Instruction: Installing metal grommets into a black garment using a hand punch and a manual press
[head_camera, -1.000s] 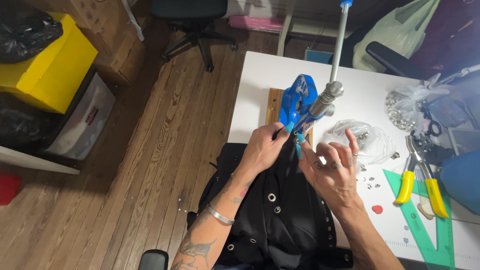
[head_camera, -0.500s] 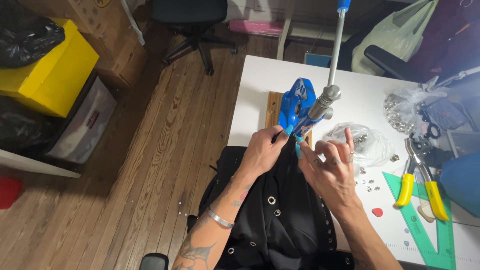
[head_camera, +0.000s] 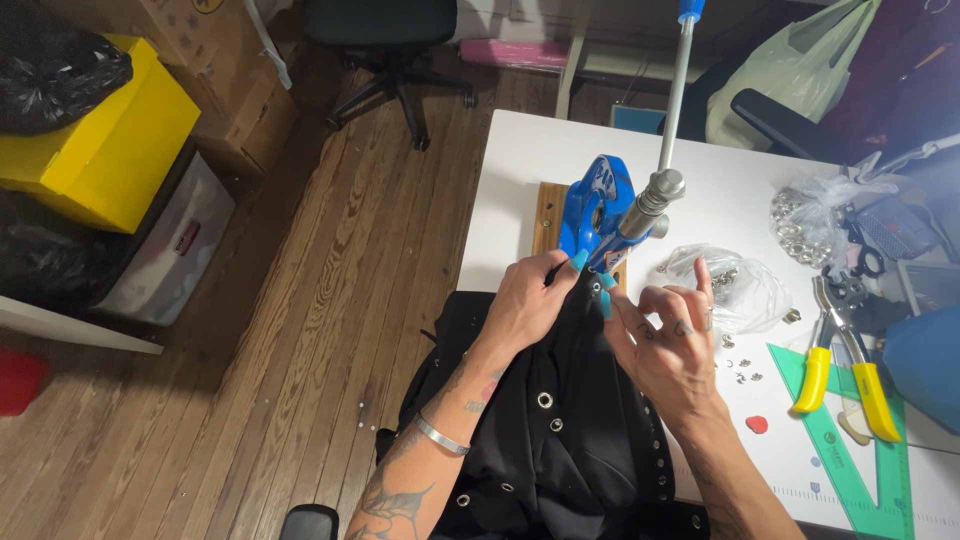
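Both hands pinch the black garment (head_camera: 560, 440) under the blue press (head_camera: 592, 215): left hand (head_camera: 525, 305) nearer (fingers closed), right hand (head_camera: 672, 345) w/ fingers spread.

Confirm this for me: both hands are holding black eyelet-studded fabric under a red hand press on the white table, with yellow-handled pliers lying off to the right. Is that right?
Not quite: the hand press is blue, not red, as the head view shows. The rest holds: the left hand and right hand hold the black eyelet-studded fabric at the press on the white table, and the yellow-handled pliers lie to the right.
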